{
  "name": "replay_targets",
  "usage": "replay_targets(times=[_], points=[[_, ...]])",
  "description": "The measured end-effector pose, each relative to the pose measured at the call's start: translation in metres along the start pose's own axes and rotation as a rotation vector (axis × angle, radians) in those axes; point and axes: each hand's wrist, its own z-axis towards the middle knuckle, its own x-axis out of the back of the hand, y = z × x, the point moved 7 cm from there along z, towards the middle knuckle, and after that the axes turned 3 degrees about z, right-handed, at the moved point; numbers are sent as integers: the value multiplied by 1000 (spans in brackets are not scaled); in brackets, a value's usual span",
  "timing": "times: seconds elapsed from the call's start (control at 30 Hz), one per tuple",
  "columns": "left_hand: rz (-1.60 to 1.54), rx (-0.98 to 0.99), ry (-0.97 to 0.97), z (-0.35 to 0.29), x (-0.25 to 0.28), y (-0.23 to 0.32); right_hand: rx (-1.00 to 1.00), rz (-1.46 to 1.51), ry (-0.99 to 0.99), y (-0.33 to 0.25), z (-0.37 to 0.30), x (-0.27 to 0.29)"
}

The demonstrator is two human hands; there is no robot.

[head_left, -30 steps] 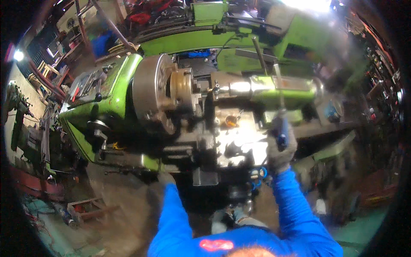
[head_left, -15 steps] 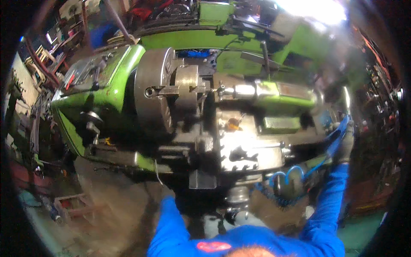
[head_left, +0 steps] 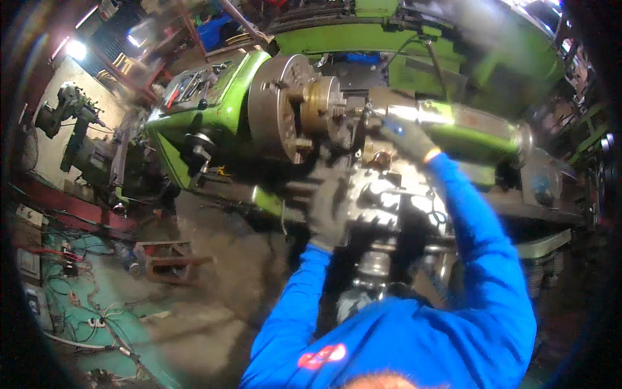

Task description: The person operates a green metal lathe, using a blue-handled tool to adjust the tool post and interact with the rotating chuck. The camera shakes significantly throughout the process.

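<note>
A green metal lathe stands in front of me. Its large grey chuck [head_left: 269,107] grips a round, brassy-grey workpiece [head_left: 317,104]. Facing it from the right is the green tailstock [head_left: 476,126], with a bright steel quill [head_left: 405,113] and a small tool holder at its tip. My right hand [head_left: 414,142], in a grey glove, reaches in just below that tip, its fingers bent together with a small blue patch showing there. What they hold is hidden. My gloved left hand [head_left: 329,211] is at the left edge of the shiny carriage [head_left: 382,204], its fingers blurred.
Tools lie on the green headstock top [head_left: 197,84]. A rusty metal frame [head_left: 172,259] stands on the floor at left, and cables [head_left: 97,321] run over the green floor. Another green machine [head_left: 363,48] is behind the lathe. Dark machinery [head_left: 74,123] stands far left.
My right hand has come from the far right end, by the blue hose, leftward to the tailstock tip. My left hand has moved up and right to the carriage. The view has shifted left.
</note>
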Motion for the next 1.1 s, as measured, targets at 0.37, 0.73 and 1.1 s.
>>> replay_targets(times=[0.37,0.73,1.1], points=[[286,-170,-22,42,-37,79,112,-314,-31,24,35,-39],[267,-156,-75,40,-40,72,123,-365,7,28,33,-39],[304,-138,-48,38,-39,75,85,-360,-78,18,23,-36]])
